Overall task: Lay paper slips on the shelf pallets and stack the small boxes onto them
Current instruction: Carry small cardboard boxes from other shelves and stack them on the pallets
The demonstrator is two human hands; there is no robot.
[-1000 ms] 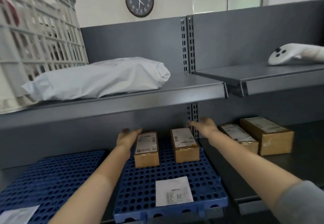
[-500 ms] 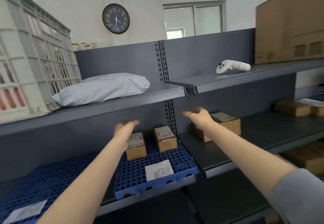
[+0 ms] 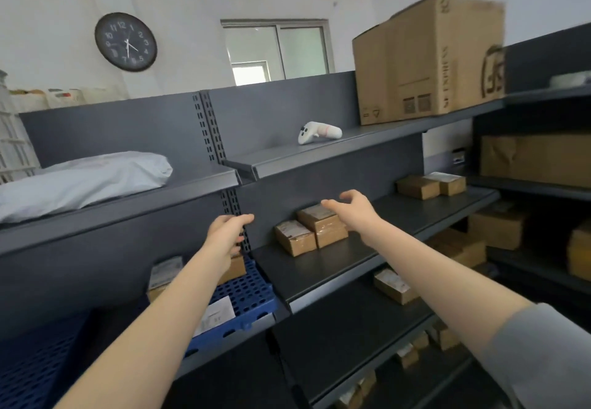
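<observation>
At the far left edge stands a white plastic crate (image 3: 12, 143), and beside it a white poly mailer bag (image 3: 83, 181) lies on the upper left shelf (image 3: 128, 213). A round wall clock (image 3: 125, 41) hangs above.

On the shelf below, a dark blue perforated pallet (image 3: 32, 370) fills the lower left corner. Next to it lies a second blue pallet (image 3: 252, 293). A paper slip (image 3: 220, 311) lies near this pallet's front edge, partly covered by the left forearm. Farther back on the same pallet sits a labelled small box (image 3: 164, 272). Another small box (image 3: 236, 269) is just beside it, mostly hidden behind the left wrist.

The left hand (image 3: 228, 232) is raised in front of the shelf upright, fingers stretched forward and loosely together, holding nothing.

To its right, on the bare dark middle shelf (image 3: 319, 277), two brown small boxes touch side by side: the nearer box (image 3: 294, 239) and the farther box (image 3: 323, 224). The right hand (image 3: 355, 208) hovers just above the farther one, fingers spread and slightly bent, gripping nothing.

A white game controller (image 3: 318, 132) rests on the shelf above. Farther right, a pair of small boxes (image 3: 430, 184) sits at the back of the middle shelf, and a large cardboard carton (image 3: 428, 60) stands on top.
</observation>
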